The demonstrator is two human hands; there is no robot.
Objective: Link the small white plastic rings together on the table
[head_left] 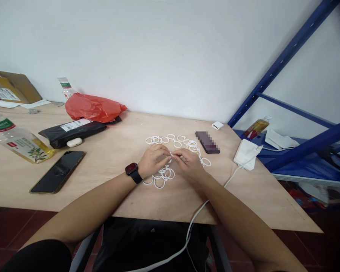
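Note:
Both of my hands meet over the middle of the table, fingertips almost touching. My left hand [154, 158], with a black watch on its wrist, pinches a small white plastic piece [170, 160], seemingly part of a white ring. From the other side, my right hand [188, 164] pinches the same piece between thumb and forefinger. The fingers hide most of it. Behind the hands, several white plastic rings [177, 147] with small eyelets lie in a loose arc, reaching round to the right. More white rings [159, 188] lie in a cluster just in front of the fingers.
Right of the rings are a dark phone [208, 142], a white charger block [217, 125] and a white power strip [245, 154], whose cable runs under my right forearm. At left are another phone [58, 172], a bottle [19, 141], a black parcel [73, 132] and a red bag [95, 107].

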